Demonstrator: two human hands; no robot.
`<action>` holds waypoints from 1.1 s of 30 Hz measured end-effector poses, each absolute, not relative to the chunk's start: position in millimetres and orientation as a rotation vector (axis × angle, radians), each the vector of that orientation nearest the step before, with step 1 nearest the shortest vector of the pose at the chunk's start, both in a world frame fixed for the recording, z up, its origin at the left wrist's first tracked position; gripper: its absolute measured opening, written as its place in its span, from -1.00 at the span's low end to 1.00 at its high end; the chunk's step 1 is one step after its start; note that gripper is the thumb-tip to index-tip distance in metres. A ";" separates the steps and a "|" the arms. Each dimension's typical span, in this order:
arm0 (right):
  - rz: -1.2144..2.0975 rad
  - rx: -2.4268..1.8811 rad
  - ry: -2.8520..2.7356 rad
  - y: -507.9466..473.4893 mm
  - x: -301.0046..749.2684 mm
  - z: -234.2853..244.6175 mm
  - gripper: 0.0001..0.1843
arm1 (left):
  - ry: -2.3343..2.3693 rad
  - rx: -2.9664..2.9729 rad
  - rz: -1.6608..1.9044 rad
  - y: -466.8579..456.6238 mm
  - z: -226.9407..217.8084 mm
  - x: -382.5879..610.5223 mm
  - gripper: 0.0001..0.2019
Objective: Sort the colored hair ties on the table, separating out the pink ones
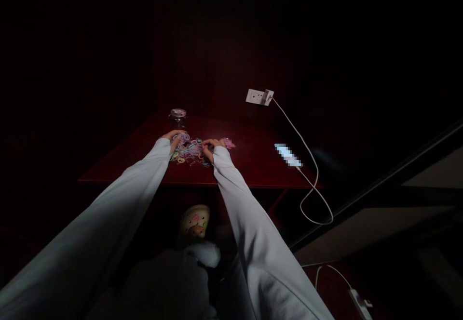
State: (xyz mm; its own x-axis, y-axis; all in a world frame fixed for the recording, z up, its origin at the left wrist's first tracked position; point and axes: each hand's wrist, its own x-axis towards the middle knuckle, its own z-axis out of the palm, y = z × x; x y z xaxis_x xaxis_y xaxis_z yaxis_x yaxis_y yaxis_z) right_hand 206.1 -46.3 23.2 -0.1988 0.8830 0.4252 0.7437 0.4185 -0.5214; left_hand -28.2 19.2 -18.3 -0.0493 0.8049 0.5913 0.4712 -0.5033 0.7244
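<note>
A heap of small coloured rubber bands lies on a dark red table. My left hand rests at the heap's left edge, fingers curled onto the bands. My right hand sits at the heap's right edge, fingers bent among the bands. Whether either hand grips any bands is too small and dark to tell. Both arms wear pale long sleeves. A small clear glass jar stands just behind my left hand.
A phone lies on the table's right side, its white cable running to a wall socket. A patterned shoe shows beneath the table. Another white plug strip lies at the lower right. The room is very dark.
</note>
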 end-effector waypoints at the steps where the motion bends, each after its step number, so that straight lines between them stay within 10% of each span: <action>1: 0.233 -1.334 -2.051 -50.8 204.5 25.5 -0.75 | 1.368 1.940 1.547 19.2 -18.6 -28.6 -0.52; 33: 0.172 -1.261 -2.241 -65.3 187.0 26.8 -0.90 | 1.599 1.880 1.586 -9.1 10.6 -21.0 -0.78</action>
State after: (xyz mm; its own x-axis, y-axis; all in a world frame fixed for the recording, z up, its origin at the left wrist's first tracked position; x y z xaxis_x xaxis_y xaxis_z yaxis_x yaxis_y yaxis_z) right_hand 187.0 -65.3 26.8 -0.4031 0.8205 0.4052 0.7492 0.5502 -0.3688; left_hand -21.0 -9.1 10.6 -0.1658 0.8026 0.5730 0.5795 -0.3908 0.7151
